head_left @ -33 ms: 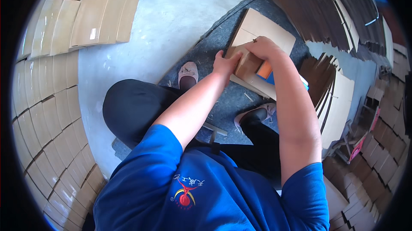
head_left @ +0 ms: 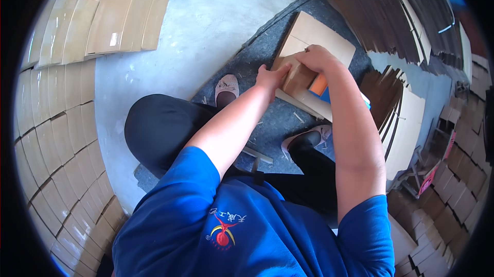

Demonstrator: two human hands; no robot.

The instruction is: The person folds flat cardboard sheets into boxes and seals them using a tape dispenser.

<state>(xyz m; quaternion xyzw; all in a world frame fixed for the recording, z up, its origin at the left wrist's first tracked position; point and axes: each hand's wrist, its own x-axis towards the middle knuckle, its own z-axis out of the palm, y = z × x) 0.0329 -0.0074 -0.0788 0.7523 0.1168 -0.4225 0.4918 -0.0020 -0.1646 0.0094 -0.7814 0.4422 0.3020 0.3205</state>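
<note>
A small brown cardboard box (head_left: 300,80) rests on a larger flat cardboard piece (head_left: 329,34) in front of me. My left hand (head_left: 272,77) grips the box's left side, its thumb along the near face and the other fingers partly hidden. Over the box's far edge my right hand (head_left: 316,58) is curled, fingers bent onto the cardboard. Just right of the box, partly covered by my right forearm, lies an orange and blue object (head_left: 319,85) whose kind I cannot make out.
Dark grey matting (head_left: 265,109) with scattered scraps lies under the cardboard and my feet. Stacked cartons (head_left: 116,19) rise on the left. Upright flattened cardboard (head_left: 370,17) leans at the far right, with a shorter bundle (head_left: 404,127) nearer. A metal-framed stand (head_left: 417,174) is at right.
</note>
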